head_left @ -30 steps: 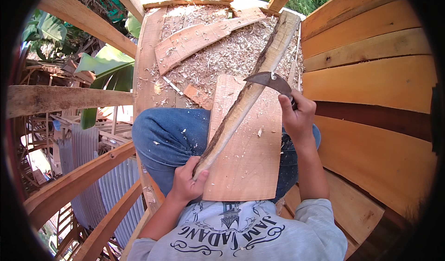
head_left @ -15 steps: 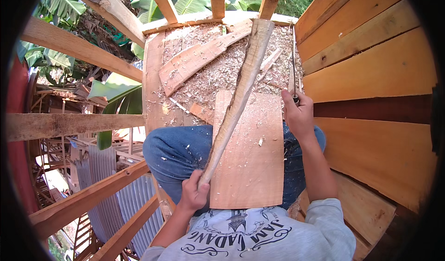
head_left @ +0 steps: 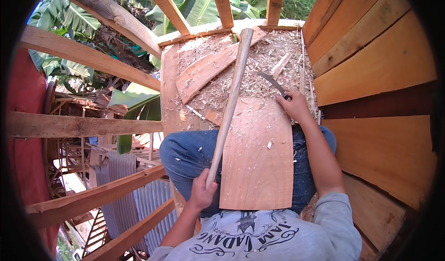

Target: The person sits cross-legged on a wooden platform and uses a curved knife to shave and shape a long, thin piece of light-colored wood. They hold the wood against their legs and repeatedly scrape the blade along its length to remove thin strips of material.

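Observation:
My left hand (head_left: 202,189) is closed round the near end of a long wooden stick (head_left: 232,101), which slants up and away over my lap. In my right hand (head_left: 295,106) is a knife (head_left: 271,82) with a dark handle. Its curved blade points to the far left, toward the stick but apart from it. A flat wooden board (head_left: 257,163) lies across my thighs, with a few shavings on it. The stick's near half passes beside and over the board's left edge.
Wood shavings (head_left: 259,66) cover the floor ahead, where a tapered wooden plank (head_left: 208,68) and a small pale offcut (head_left: 280,65) lie. A plank wall (head_left: 375,89) rises close on my right. Wooden rails (head_left: 83,124) stand on my left, with corrugated sheets (head_left: 120,182) below.
The knife has swung from pointing straight ahead to pointing left, and my right hand has moved slightly left. The stick has turned, showing a smoother side. The whole view has shifted a little.

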{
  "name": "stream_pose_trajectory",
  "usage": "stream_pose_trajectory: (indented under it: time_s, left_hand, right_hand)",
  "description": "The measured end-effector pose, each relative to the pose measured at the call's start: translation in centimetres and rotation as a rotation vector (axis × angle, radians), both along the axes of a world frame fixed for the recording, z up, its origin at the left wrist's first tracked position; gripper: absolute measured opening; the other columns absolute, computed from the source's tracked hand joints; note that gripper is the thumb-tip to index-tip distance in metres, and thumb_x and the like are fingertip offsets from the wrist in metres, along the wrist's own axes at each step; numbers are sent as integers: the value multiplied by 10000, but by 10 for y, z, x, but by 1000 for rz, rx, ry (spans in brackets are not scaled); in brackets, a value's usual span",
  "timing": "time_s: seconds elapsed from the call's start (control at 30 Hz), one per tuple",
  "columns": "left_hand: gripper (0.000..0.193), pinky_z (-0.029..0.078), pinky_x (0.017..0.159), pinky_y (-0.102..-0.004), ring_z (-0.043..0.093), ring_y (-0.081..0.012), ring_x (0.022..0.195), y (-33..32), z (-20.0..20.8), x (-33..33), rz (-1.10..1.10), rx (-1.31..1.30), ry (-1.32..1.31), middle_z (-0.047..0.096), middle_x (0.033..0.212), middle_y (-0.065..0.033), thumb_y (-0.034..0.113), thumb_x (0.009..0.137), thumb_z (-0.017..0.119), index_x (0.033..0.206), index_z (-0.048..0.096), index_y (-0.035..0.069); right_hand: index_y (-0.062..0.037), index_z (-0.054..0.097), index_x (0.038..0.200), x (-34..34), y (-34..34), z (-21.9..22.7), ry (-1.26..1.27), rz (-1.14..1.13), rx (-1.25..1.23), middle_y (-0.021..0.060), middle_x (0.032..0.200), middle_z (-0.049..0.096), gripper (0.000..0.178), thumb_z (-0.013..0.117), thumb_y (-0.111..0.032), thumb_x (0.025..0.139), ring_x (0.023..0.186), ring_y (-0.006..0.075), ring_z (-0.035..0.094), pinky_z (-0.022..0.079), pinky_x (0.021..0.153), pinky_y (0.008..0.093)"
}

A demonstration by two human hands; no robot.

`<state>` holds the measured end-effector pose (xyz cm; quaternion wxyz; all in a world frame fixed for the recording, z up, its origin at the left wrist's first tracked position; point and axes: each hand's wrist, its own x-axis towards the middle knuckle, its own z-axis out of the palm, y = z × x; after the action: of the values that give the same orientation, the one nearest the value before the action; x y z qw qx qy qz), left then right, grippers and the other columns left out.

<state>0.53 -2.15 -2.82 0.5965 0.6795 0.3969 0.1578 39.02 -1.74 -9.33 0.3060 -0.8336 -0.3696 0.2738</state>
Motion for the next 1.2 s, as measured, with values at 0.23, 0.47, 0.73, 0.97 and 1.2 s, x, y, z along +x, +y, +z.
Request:
stream_pose_trajectory:
  time_s: [0.23,0.47,0.73,0.97,1.2]
  left_hand:
    - [484,286,440,-222,355,-59,500,2,9,-4,21,-275,-126,400,626,24,528,885,531,814,431,61]
    - [483,206,401,-192,285,-29,478,14,15,-9,-63,-506,-214,339,603,44,544,916,465,823,393,75]
    - [538,217,389,-186,271,-35,464,11,19,-5,-45,-430,-145,354,589,21,601,881,471,852,394,70]
    - [524,296,484,-206,362,-54,554,5,16,-11,-63,-300,-145,407,659,24,541,919,455,951,476,18]
    - [549,324,493,-235,394,-70,550,11,14,-12,-106,-219,-90,435,645,11,555,915,441,923,483,8]
  right_hand:
    - [37,668,753,-13,-22,29,55,98,-6,184,568,583,388,670,-350,781,551,278,607,451,551,380]
    - [27,653,809,-36,-32,42,-110,-68,275,149,571,567,346,617,-310,875,499,270,555,418,513,357]
    - [-61,531,648,-116,-36,100,-227,507,536,90,530,501,352,725,-325,776,464,264,551,428,442,348]
    - [-74,522,620,-141,-34,118,-339,645,493,91,506,486,400,694,-393,788,450,267,550,418,423,347]
    - [-73,492,579,-136,-28,116,-412,618,514,95,495,468,422,690,-383,788,442,253,541,402,405,343]
